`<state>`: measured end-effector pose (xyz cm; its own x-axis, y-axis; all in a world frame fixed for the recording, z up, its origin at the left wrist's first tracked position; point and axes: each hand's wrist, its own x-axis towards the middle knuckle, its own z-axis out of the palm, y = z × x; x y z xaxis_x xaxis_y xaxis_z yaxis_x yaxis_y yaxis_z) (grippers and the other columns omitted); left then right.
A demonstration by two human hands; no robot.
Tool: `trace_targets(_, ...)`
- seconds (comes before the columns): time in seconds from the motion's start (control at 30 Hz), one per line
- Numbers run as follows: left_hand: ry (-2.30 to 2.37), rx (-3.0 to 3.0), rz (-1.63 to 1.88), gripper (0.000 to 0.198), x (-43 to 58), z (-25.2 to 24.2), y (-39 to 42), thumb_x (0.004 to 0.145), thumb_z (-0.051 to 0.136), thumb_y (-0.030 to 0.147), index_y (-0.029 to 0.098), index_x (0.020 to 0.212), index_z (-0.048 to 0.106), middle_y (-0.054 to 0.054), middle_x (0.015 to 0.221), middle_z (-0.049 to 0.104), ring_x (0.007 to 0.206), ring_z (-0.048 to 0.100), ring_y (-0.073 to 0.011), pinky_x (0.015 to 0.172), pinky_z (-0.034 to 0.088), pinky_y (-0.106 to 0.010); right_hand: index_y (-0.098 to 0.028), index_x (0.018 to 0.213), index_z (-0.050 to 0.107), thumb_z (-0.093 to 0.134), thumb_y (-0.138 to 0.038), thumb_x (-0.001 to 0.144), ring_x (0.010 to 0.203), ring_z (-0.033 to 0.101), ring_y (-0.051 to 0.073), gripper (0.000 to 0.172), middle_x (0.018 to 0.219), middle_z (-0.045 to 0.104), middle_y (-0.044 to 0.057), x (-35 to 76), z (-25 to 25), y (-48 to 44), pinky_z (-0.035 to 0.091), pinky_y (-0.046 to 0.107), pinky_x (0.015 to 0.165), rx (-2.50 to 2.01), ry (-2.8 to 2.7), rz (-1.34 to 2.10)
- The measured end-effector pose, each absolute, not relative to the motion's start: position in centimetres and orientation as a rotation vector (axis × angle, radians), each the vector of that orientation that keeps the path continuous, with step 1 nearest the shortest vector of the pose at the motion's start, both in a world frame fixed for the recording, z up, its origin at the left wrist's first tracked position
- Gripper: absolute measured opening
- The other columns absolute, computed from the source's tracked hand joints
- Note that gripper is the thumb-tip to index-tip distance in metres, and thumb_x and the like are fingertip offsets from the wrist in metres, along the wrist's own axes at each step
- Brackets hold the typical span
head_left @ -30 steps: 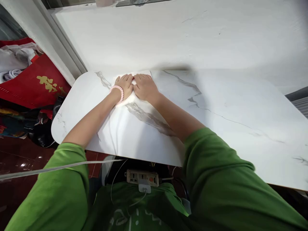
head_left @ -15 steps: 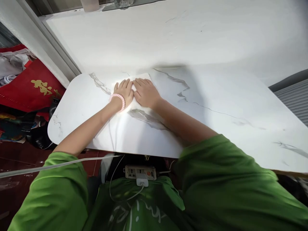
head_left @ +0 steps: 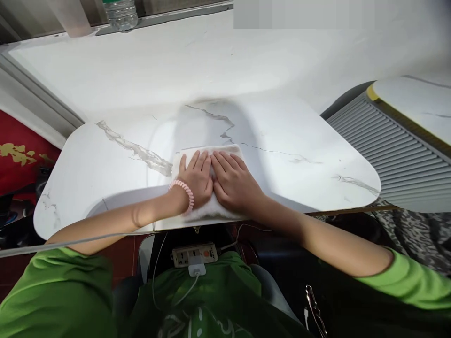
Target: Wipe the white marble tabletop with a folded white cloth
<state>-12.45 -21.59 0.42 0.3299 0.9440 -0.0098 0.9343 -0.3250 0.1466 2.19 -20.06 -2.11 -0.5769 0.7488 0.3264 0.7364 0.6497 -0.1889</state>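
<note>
A white cloth (head_left: 225,212) lies spread at the front edge of a white, marble-patterned table (head_left: 296,178). My left hand (head_left: 195,180), with a pink coiled band at the wrist, rests flat on the cloth with its fingers stretched out. Beside it my right hand (head_left: 234,183) lies flat on the same cloth, fingers extended forward and side by side. The two hands touch or nearly touch at the thumbs. Neither hand is wrapped around anything; what lies under the palms is hidden.
Below the table edge hangs a power strip (head_left: 195,255) with a white charger (head_left: 196,266) and cables. A pale cable (head_left: 105,238) crosses my left arm. A plastic bottle (head_left: 121,15) stands on the ledge behind. A ribbed grey panel (head_left: 391,155) is at right, a red bag (head_left: 24,155) at left.
Both hands and the cloth have moved from the table's back left toward its front edge and rightward. The camera view has turned to the right, showing the table's right end.
</note>
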Motion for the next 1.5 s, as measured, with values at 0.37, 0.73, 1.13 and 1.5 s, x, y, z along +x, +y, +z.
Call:
trace_targets(0.37, 1.957, 2.387, 0.375, 0.050, -15.5, -0.8, -3.8, 0.092, 0.031, 0.017, 0.016, 0.140, 0.047, -0.012, 0.150, 0.045, 0.141, 0.038, -0.0244, 0.118, 0.023, -0.048, -0.003, 0.132, 0.052, 0.029, -0.018, 0.090, 0.129, 0.046, 0.031, 0.050, 0.138, 0.055, 0.020, -2.5, -1.7, -1.9, 0.030, 0.048, 0.110, -1.241, -2.476, 0.047)
trace_targets(0.73, 1.968, 2.424, 0.327, 0.051, -13.3, -0.3, -7.9, 0.095, 0.030, 0.022, 0.016, 0.144, 0.043, -0.011, 0.153, 0.041, 0.143, 0.034, -0.0250, 0.119, 0.022, -0.049, 0.003, 0.139, 0.045, 0.027, -0.022, 0.093, 0.137, 0.040, 0.031, 0.056, 0.147, 0.046, 0.023, 0.5, -1.4, -5.7, 0.027, 0.049, 0.113, -1.177, -2.525, 0.057)
trace_targets(1.13, 1.462, 2.563, 0.121, 0.060, 4.6, 0.5, -17.7, 0.098, 0.029, 0.034, 0.005, 0.150, 0.033, -0.016, 0.160, 0.027, 0.148, 0.020, -0.0335, 0.122, 0.015, -0.057, -0.011, 0.144, 0.047, 0.034, -0.032, 0.088, 0.139, 0.042, 0.030, 0.061, 0.148, 0.048, 0.016, 20.4, -2.5, -17.9, 0.032, 0.054, 0.116, -1.497, -2.328, 0.095)
trace_targets(1.5, 1.468, 2.547, 0.236, 0.055, 8.8, -0.8, -9.5, 0.095, 0.032, 0.025, 0.008, 0.148, 0.037, -0.015, 0.159, 0.029, 0.148, 0.021, -0.0323, 0.122, 0.010, -0.055, -0.002, 0.142, 0.046, 0.030, -0.026, 0.085, 0.138, 0.042, 0.030, 0.064, 0.148, 0.047, 0.020, 23.6, -2.3, -10.0, 0.030, 0.049, 0.115, -1.594, -2.356, 0.021)
